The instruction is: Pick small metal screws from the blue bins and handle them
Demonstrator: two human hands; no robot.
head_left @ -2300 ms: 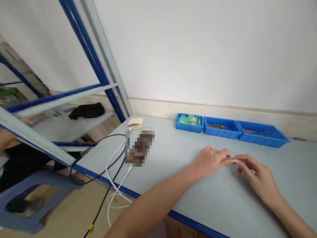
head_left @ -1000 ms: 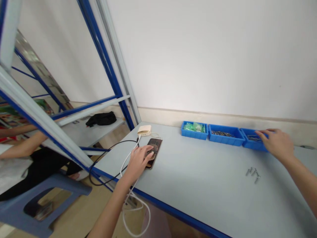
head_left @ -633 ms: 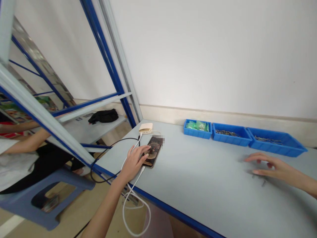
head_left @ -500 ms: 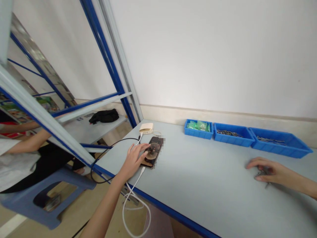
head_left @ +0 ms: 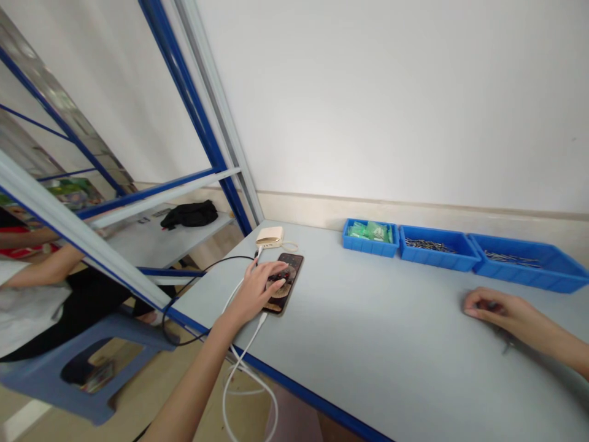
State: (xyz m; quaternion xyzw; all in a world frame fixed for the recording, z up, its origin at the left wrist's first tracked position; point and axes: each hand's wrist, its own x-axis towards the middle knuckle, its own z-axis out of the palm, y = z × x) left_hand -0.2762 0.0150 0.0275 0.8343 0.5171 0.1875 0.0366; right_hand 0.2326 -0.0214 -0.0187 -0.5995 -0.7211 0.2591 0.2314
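Across the grey table (head_left: pixel 368 344) at right of centre we see three blue bins in a row: the left bin (head_left: pixel 368 248) holds green packets, while the middle bin (head_left: pixel 432 264) and the right bin (head_left: pixel 529 281) hold metal parts. Mid-frame sits a cream charger (head_left: pixel 269 236), its white cable (head_left: pixel 239 362) trailing off the table's near edge. At left a black bag (head_left: pixel 188 214) lies on a shelf, and below it stands a blue stool (head_left: pixel 59 380).

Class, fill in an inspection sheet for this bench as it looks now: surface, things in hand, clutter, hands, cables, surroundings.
Surface: grey table with a blue edge, set against a white wall.
Things in hand: phone lying flat near the table's left end, screen on.
Clutter: three blue bins in a row by the wall; beige power bank behind the phone.
Hands: left hand rests on the phone, fingers spread; right hand is curled on the table, and what it covers is hidden.
Cables: white cable and black cable trail off the table edge.
Surroundings: blue shelving frame, black bag, seated person on a blue stool.
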